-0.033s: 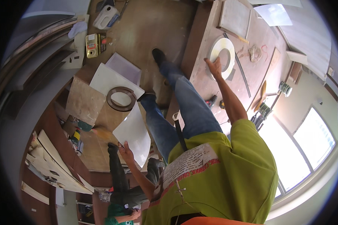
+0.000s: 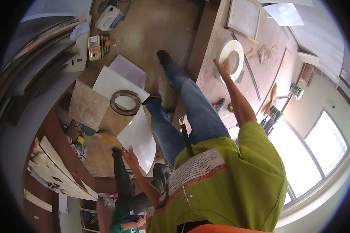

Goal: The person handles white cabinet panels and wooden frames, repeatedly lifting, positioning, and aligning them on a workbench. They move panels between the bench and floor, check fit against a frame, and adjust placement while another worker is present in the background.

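Observation:
On the pale worktop at the right lies a wide white roll of edge banding tape (image 2: 237, 47). My right hand (image 2: 223, 71) is closed on its near left rim, thumb outside and fingers at the inner hole. At the lower left my left hand (image 2: 131, 159) is by the edge of a glossy white sheet (image 2: 140, 136). Its fingers are partly curled, with a thin dark thing at the fingertips too small to name. Above that sheet, a brown roll of edge banding (image 2: 113, 105) rests on a white panel (image 2: 105, 83).
A drill (image 2: 220, 102), a dark strip (image 2: 252, 79) and a framed panel (image 2: 243, 17) lie on the worktop. Leaning boards (image 2: 39, 73), a yellow can (image 2: 94, 47) and a white jug (image 2: 108, 18) are at the left. A co-worker in a green shirt (image 2: 122, 222) is at the bottom.
The white roll and my right hand have shifted slightly toward me and to the right. My left hand has hardly moved.

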A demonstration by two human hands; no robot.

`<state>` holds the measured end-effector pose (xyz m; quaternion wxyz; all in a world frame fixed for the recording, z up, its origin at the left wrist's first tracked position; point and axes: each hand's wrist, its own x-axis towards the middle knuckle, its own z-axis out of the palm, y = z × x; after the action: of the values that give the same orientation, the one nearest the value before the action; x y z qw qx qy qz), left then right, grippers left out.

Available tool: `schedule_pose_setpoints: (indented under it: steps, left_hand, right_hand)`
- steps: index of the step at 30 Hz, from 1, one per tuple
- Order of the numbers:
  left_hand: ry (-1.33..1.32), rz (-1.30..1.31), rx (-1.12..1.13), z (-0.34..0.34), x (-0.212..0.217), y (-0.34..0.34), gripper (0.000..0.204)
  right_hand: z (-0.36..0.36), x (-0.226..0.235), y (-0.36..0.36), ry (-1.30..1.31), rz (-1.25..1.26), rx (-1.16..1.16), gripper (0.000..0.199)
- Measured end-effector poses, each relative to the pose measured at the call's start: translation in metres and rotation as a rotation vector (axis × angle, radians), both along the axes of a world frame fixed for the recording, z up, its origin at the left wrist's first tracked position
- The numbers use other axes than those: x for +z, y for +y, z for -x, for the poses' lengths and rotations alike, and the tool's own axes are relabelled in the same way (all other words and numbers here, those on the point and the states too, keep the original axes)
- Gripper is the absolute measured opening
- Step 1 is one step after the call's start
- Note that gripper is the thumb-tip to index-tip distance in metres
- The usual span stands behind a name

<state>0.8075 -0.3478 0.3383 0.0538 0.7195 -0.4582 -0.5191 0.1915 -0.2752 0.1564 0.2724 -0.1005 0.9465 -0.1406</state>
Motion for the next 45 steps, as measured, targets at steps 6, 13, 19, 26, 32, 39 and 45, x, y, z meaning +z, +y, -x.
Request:
schedule_pose_setpoints:
  steps: [6,13,19,26,32,39,45]
  left_hand:
    - [-0.037,-0.037,-0.037,0.007,-0.01,0.005,0.031]
    - [-0.238,0.016,-0.151,-0.022,0.0,0.022,0.034]
    - [-0.14,0.068,0.06,-0.046,-0.017,0.053,0.028]
    - [-0.113,0.044,0.184,-0.076,-0.025,0.089,0.024]
    - [-0.126,0.085,0.305,-0.099,-0.02,0.141,0.027]
    - [-0.12,0.018,0.368,-0.123,-0.037,0.177,0.028]
    - [-0.029,-0.088,0.338,-0.137,-0.045,0.156,0.033]
  right_hand:
    - [0.027,-0.084,0.011,-0.131,0.143,-0.305,0.097]
    - [0.052,-0.12,0.042,-0.248,-0.024,-0.143,0.094]
    - [-0.023,-0.068,-0.008,0.346,0.219,0.471,0.069]
    - [-0.339,-0.079,-0.141,-0.039,0.368,1.278,0.056]
    - [-0.459,-0.121,-0.196,0.042,0.217,1.508,0.055]
    - [-0.459,-0.156,-0.199,-0.105,0.059,1.601,0.051]
    - [-0.385,-0.08,-0.194,-0.142,-0.029,1.25,0.041]
